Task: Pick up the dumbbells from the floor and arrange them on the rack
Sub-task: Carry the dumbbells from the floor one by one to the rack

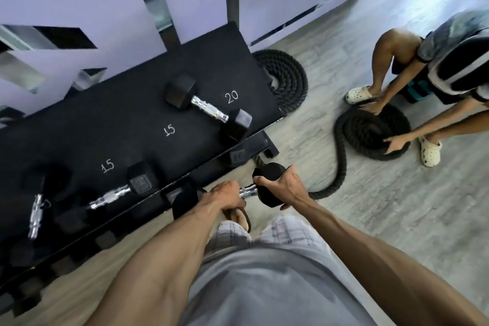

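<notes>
Black rubber dumbbell [266, 196] is carried in both hands: left hand [225, 196] wraps the handle, right hand [284, 188] clasps one head. Beyond the grip, the rack [132, 124] holds three racked dumbbells [209, 108]; this one seems next.

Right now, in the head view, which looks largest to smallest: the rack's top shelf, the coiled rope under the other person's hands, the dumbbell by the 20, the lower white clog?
1. rack's top shelf
2. coiled rope
3. dumbbell by the 20
4. white clog
This is apparent size only; the lens is wide-angle.
</notes>
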`<state>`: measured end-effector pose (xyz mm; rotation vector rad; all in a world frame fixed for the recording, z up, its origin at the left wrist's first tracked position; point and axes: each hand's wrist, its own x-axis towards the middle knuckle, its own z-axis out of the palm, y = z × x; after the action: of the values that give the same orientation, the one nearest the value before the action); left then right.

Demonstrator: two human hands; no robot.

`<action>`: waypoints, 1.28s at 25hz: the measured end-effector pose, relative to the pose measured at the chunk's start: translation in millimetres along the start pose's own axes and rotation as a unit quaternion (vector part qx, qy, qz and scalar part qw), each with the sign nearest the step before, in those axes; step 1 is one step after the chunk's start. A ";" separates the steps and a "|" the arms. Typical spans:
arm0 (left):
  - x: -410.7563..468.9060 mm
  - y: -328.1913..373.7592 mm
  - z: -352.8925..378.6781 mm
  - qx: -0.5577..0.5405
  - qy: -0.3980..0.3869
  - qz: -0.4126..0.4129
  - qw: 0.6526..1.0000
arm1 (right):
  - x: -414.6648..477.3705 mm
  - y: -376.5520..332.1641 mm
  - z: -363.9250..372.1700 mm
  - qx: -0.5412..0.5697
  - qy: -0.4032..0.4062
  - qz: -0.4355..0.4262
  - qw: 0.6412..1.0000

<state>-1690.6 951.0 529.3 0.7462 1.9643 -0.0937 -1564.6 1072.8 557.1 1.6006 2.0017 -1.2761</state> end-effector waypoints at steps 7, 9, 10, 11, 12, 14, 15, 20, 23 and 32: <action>51.8 27.9 -126.7 0.079 0.004 0.029 0.996 | 81.9 -74.7 -40.3 0.036 0.035 0.016 0.999; 69.7 38.0 -155.4 0.088 -0.001 0.031 0.996 | 111.6 -90.4 -49.9 0.055 0.035 0.014 0.998; 77.9 44.1 -169.1 0.096 -0.002 0.029 0.995 | 122.4 -98.7 -57.0 0.054 0.031 0.013 0.998; 84.1 49.8 -181.6 0.106 -0.002 0.026 0.994 | 129.3 -106.9 -64.3 0.055 0.031 0.013 0.998; 90.5 54.6 -192.1 0.118 -0.002 0.027 0.993 | 131.8 -116.0 -72.4 0.065 0.032 0.015 0.997; 104.6 67.6 -212.6 0.136 -0.004 0.027 0.990 | 144.5 -127.8 -85.3 0.098 0.023 0.030 0.995; 110.1 74.3 -222.0 0.143 -0.004 0.026 0.989 | 151.6 -131.1 -90.1 0.118 0.016 0.041 0.992; 136.8 100.9 -252.9 0.191 -0.020 0.044 0.980 | 176.9 -132.6 -100.9 0.209 0.013 0.090 0.974; 154.9 111.3 -267.6 0.239 -0.024 0.061 0.969 | 190.7 -131.4 -98.0 0.245 -0.004 0.118 0.962; 204.0 111.3 -291.8 0.290 -0.050 0.065 0.954 | 241.2 -136.0 -77.8 0.140 0.006 0.119 0.983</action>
<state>-1923.4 1242.5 534.7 1.2202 1.7910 -0.6374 -1746.5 1288.0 499.5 1.9103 1.6290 -1.5045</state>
